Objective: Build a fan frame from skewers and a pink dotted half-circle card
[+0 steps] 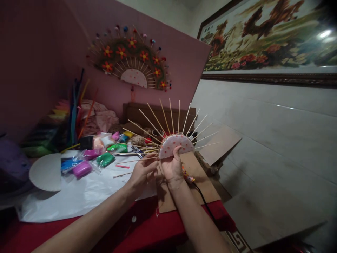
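My right hand [172,165] grips the lower edge of a half-round pink dotted card [175,144] and holds it upright above the table. Several thin wooden sticks [171,117] fan out from the card's curved edge like rays. My left hand [142,172] is just left of the card, with its fingers closed on a stick [137,160] that points left from the card's base. More loose sticks [122,174] lie on the white sheet [86,189] below.
Bags of coloured clay [105,159], scissors [131,153], a twine ball [137,140] and a white half disc [46,172] lie on the red table [147,225]. Brown cardboard [195,186] with a glue gun cord lies beneath my hands. A finished flowered fan [133,59] hangs on the pink board.
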{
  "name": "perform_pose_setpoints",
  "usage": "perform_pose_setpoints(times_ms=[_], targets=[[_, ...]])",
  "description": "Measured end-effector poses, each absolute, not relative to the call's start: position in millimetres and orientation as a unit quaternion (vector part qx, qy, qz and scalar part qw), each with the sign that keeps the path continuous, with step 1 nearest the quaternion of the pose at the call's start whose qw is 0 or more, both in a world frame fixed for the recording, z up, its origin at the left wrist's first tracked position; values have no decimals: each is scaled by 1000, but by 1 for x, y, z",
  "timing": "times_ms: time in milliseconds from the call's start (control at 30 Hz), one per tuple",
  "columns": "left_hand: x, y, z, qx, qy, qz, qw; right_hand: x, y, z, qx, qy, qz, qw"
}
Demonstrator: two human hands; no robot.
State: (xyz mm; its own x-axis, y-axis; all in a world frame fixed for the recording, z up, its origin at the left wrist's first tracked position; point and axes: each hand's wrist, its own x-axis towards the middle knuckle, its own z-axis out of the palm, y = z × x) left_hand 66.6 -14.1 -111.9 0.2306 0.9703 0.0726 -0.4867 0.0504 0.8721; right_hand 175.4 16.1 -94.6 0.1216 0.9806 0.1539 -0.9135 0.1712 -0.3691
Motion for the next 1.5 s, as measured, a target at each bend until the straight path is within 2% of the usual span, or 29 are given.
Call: perform_pose_setpoints(times_ms=[133, 333, 500, 667, 967, 1500], targets=[[61, -8, -110, 364, 261, 583, 678, 164, 10, -98, -138, -208, 645, 723], [49, 2, -103, 405, 275, 610, 622, 155, 2, -102, -189, -228, 626, 721], [43, 0, -95, 514, 305, 595, 537, 155, 0, -99, -187, -244, 625, 717], [44, -1, -97, 517, 338, 623, 479, 154, 2, -101, -170, -237, 637, 714], [45, 3, -108, 518, 369, 638, 434, 153, 3, -102, -150, -237, 660, 697], [10, 25, -96, 565, 415, 638, 319, 177, 16, -97, -179, -228, 638, 713]])
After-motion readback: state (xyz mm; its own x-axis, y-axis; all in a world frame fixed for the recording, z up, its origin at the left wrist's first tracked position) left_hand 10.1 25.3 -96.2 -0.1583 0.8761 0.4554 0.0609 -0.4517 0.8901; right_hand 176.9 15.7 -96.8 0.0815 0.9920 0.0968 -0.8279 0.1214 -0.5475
